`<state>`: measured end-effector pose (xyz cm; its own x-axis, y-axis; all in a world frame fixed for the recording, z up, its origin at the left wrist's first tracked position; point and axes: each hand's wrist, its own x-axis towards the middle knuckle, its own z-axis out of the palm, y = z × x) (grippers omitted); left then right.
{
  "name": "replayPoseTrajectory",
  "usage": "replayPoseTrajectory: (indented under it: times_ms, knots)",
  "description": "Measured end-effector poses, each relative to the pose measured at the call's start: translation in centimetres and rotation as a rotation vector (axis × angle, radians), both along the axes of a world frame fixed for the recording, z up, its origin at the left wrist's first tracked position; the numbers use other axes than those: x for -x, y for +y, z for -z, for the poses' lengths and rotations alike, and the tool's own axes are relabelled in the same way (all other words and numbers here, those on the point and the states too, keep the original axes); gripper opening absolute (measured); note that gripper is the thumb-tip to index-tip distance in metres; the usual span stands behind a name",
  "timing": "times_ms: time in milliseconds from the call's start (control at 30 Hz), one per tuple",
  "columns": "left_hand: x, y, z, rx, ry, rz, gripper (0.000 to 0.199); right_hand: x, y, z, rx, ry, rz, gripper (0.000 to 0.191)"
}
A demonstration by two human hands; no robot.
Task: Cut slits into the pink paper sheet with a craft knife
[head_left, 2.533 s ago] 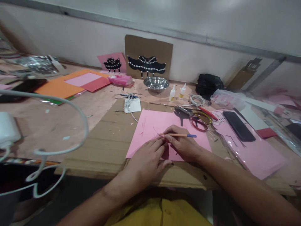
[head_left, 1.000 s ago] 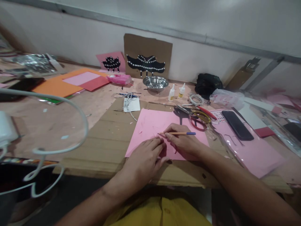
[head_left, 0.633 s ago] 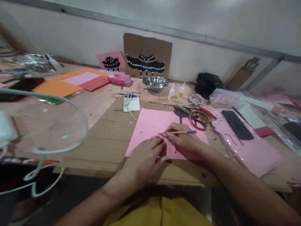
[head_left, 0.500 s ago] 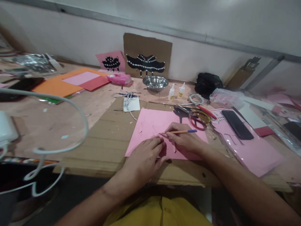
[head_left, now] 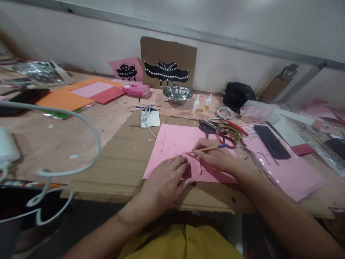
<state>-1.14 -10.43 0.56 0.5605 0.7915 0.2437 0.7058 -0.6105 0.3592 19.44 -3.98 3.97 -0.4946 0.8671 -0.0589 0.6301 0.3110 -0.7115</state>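
Note:
A pink sheet (head_left: 172, 138) lies on brown cardboard in front of me, with thin curved lines drawn on it. My right hand (head_left: 212, 154) grips an orange pen (head_left: 208, 148) with a blue end, its tip on or just above the sheet's middle. Flat on the sheet's lower left part rests my left hand (head_left: 168, 178), fingers stretched and close to the pen tip. Near the right hand, a small pink paper strip (head_left: 198, 167) is on the sheet. Red-handled scissors (head_left: 226, 138) lie at the sheet's upper right corner, over a black cut-out shape (head_left: 207, 128).
Behind stand a steel bowl (head_left: 178, 94), two small glue bottles (head_left: 196, 107) and a cardboard piece (head_left: 168, 48) bearing a beaded black shape. A phone (head_left: 272, 142) lies on pink sheets at right. A white cable (head_left: 94, 138) loops at left, near orange sheets (head_left: 59, 97).
My right hand and the pen have shifted slightly to the right, and the pen's blue end sits a little higher. My left hand has stayed in place.

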Motion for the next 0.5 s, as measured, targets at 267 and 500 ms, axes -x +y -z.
replayPoseTrajectory:
  times_ms: [267,500]
  knots:
    - [0.0,-0.1,-0.1,0.006,0.027,-0.014,0.027,-0.1,-0.1,-0.8,-0.053,-0.056,-0.014,0.021]
    - [0.0,-0.1,0.0,0.008,0.016,-0.02,0.026,-0.6,-0.1,-1.4,-0.011,-0.063,-0.009,0.02]
